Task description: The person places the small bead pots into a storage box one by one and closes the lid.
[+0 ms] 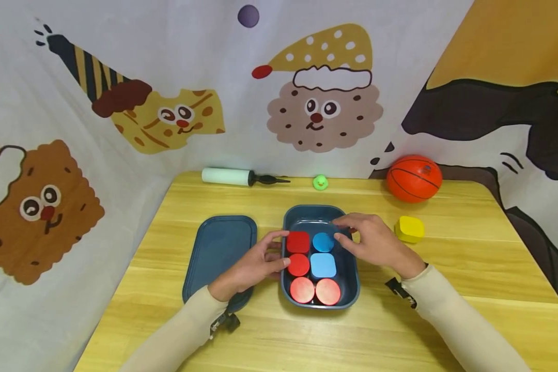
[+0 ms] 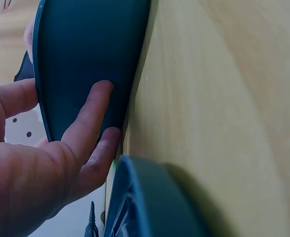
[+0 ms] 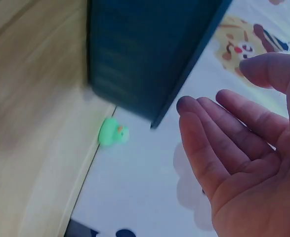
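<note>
I find the dark blue box (image 1: 349,281) on the surface (image 1: 400,330), long axis near-to-far, the left hand (image 1: 260,259), nearer, touching its left wall with spread fingers, the right hand (image 1: 373,238), thumb and fingers apart, over its right rim.

Pale yellow wood-grain tabletop (image 1: 297,341), grain running mostly crosswise in the head view, rear corners rounded. White printed sheet (image 1: 242,67) stands directly behind the far edge and wraps along the left side; soft creases and folds, heaviest at left. Prints, left to right: brown scalloped square biscuit (image 1: 42,243) with a face; yellow wedge-like figure (image 1: 153,129), dark-and-gold striped hat (image 1: 83,67); round pinkish-beige cookie (image 1: 325,134) under a mustard spotted cap (image 1: 325,49); purple-grey dot (image 1: 248,16) high between them. Right side: broad mustard patch (image 1: 530,41) above a black, wavy-edged shape (image 1: 474,108). Light even, shadows on the wood soft.
</note>
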`<state>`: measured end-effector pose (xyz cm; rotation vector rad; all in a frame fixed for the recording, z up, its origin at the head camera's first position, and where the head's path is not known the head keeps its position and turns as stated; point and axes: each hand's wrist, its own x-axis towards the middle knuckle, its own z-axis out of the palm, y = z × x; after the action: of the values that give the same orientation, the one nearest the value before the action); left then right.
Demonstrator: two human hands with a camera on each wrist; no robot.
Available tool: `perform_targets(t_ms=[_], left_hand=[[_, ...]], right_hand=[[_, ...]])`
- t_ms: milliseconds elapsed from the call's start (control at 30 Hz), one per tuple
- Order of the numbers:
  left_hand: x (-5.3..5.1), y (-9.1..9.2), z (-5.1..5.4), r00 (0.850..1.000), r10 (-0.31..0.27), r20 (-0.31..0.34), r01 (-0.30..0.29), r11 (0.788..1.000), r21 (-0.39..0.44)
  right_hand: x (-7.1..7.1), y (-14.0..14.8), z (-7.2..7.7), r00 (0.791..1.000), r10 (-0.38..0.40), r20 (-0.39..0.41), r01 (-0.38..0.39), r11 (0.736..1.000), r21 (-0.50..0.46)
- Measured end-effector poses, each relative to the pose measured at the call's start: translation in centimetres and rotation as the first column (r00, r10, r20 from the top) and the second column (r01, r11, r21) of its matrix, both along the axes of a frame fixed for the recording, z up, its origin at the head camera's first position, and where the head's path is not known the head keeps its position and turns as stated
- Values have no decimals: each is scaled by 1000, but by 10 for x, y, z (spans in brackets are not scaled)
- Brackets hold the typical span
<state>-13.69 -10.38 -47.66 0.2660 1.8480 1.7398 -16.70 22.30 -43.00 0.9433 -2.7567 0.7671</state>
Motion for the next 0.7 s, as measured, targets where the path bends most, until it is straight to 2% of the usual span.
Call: perform_targets(t_ms=[167,367,600,700], left_hand=[[0,0,0,1000,-1,0,1,1000,5],[0,-1,-1,1000,0,4,0,1000,9],[0,-1,-2,1000,-7,2,7,1000,14],[0,-2,-1,1000,-6,0,6,1000,10]], right_hand=[[-2,19,2,998,-53,-24,52,997,-56],[-5,48,0,987,-146,-64,141,987,-79],[-6,86,-2,959,-261,-106,252,963,-96],[-7,101,-4,943,-321,-87,308,942,-137]])
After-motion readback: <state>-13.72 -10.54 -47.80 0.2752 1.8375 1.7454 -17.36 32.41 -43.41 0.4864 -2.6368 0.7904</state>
